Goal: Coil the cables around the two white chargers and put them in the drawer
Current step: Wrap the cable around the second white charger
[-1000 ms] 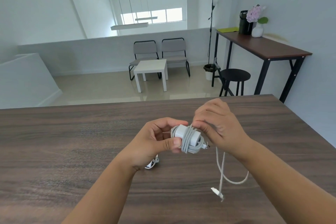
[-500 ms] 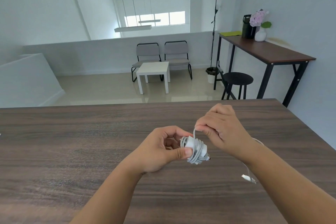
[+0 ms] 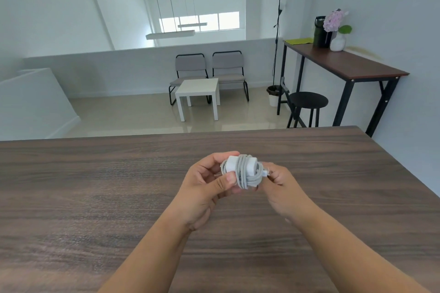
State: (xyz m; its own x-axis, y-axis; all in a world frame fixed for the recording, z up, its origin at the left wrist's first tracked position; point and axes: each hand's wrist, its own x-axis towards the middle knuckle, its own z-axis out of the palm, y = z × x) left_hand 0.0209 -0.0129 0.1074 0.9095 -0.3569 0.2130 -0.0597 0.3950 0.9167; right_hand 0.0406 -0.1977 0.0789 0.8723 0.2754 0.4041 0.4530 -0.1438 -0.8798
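A white charger (image 3: 232,164) is held above the dark wooden table (image 3: 95,197), with its grey-white cable (image 3: 247,173) wound around it in several loops. My left hand (image 3: 207,185) grips the charger's left end, thumb across the front. My right hand (image 3: 279,183) pinches the cable's end plug (image 3: 266,172) against the right side of the coil. No loose cable hangs down. A second charger and a drawer do not show in this view.
The table's far edge (image 3: 214,132) runs across the middle of the view, its right edge slanting down at the right. Beyond are a white side table (image 3: 198,89), two chairs, a black stool (image 3: 307,100) and a high desk (image 3: 345,64).
The dangling cable tail has been wound up onto the charger. My right hand has come down from above the coil to its right side, now holding the plug end there.
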